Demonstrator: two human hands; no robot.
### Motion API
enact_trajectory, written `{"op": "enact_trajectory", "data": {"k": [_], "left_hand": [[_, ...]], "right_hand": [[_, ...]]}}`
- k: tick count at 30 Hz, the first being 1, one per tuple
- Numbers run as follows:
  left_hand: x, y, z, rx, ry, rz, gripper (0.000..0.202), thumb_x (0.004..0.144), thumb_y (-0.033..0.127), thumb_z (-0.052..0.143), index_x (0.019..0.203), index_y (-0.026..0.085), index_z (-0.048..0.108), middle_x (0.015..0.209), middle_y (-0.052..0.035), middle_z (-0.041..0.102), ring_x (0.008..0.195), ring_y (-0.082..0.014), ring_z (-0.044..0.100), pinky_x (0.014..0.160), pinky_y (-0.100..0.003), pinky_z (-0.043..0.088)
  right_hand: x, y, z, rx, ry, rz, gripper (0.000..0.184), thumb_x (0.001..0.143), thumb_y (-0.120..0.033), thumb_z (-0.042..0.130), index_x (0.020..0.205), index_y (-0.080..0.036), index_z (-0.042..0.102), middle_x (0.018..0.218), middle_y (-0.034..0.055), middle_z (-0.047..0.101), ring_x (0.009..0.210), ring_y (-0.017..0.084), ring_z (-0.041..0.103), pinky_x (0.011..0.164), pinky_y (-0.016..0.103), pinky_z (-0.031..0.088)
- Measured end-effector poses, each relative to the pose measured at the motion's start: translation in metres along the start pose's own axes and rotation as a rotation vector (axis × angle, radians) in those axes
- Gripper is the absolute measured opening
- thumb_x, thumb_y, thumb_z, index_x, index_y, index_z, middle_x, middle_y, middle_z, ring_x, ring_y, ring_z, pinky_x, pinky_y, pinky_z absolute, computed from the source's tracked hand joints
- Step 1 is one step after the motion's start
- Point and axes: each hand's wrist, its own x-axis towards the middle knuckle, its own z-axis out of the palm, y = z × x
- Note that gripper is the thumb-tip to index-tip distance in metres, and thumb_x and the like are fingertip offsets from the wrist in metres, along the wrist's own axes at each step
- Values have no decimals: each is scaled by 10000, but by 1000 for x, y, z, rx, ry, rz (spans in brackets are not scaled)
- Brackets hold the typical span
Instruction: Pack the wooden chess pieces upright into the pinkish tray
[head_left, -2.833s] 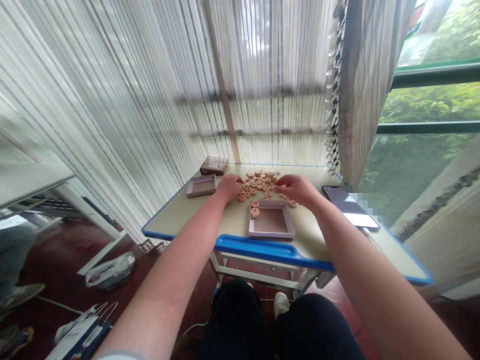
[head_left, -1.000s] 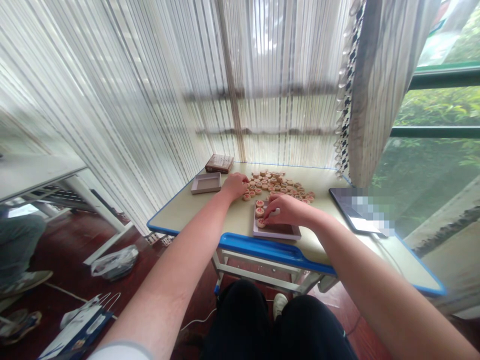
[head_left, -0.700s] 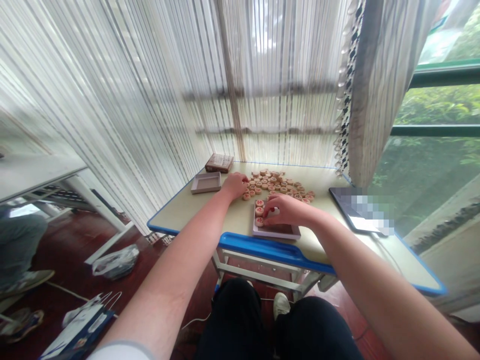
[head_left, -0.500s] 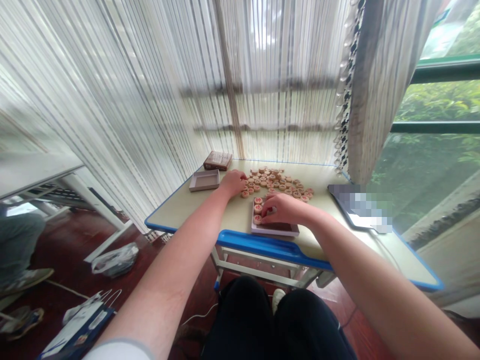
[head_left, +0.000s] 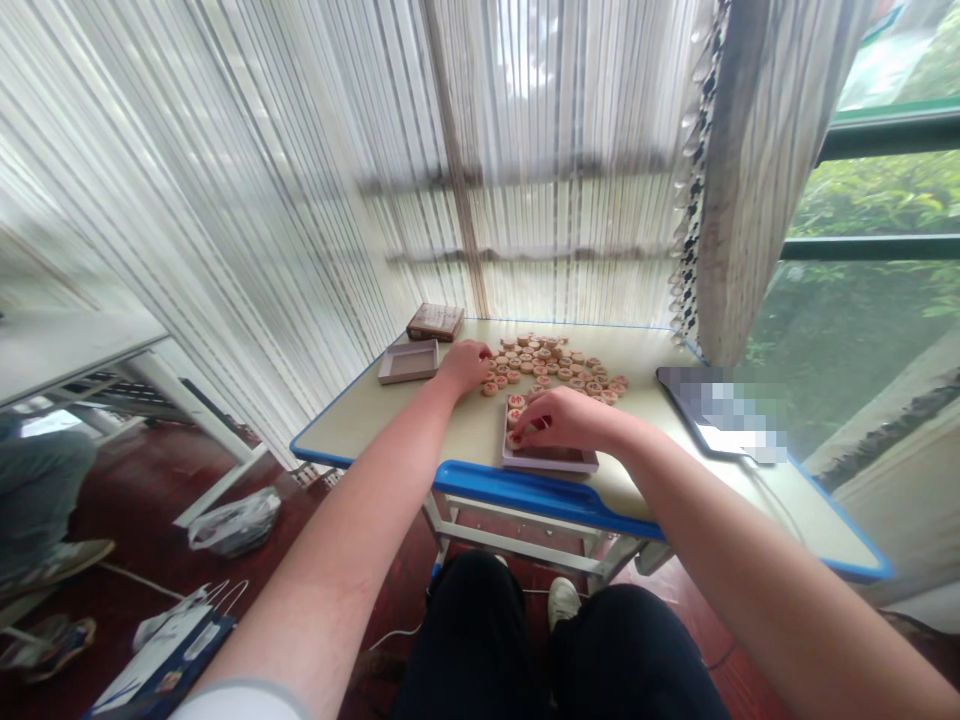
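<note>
My right hand (head_left: pixel 559 418) reaches into a shallow open box (head_left: pixel 555 463) near the table's front edge. Its thumb and fingers pinch a round wooden Chinese chess piece (head_left: pixel 514 440) at the box's front left corner. Behind that, along the left wall, stand more pieces with red characters, such as the chess piece (head_left: pixel 517 401) in the back corner; the hand hides part of the box. My left hand (head_left: pixel 468 366) rests at the left side of a loose pile of chess pieces (head_left: pixel 540 362), its fingers slightly bent and apart, with no piece visible in them.
A shallow tray (head_left: pixel 409 362) and a brown patterned box (head_left: pixel 436 321) lie at the back left. On the right is a dark flat device (head_left: pixel 694 415), partly blurred, with a cable. Curtains (head_left: pixel 555 200) hang behind the table. Bags (head_left: pixel 234 522) lie on the floor at left, near another person's leg.
My right hand's fingers have shifted slightly left, onto the chess piece in the box's front corner. My left hand has hardly moved. The knees have moved apart a little.
</note>
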Motion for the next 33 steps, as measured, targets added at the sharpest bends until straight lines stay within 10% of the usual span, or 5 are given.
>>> {"op": "enact_trajectory", "data": {"k": [19,28,33], "left_hand": [[0,0,0,-1,7,13,284,764,200,455,925,175,687,964,-68,660,939,-192,579,926,-321,426],[2,17,11,-80,-79,204,355,862,290,381,1099,213,634,1197,-23,603,1167,-151,482,1058,-295,305],[1,36,12,-117,-232,258,398,914,377,284,1182,299,567,1304,44,520,1286,-133,354,1101,-318,225]], "right_hand": [[-7,0,-16,131,86,126,316,732,-434,591,937,-225,711,779,10,659,682,139,553,604,244,396],[3,69,-14,-153,622,466,316,787,-320,480,994,-191,679,932,87,624,819,194,557,768,309,419],[5,96,-11,-253,715,645,356,786,-300,454,1058,-175,646,970,111,616,918,230,528,854,342,390]]}}
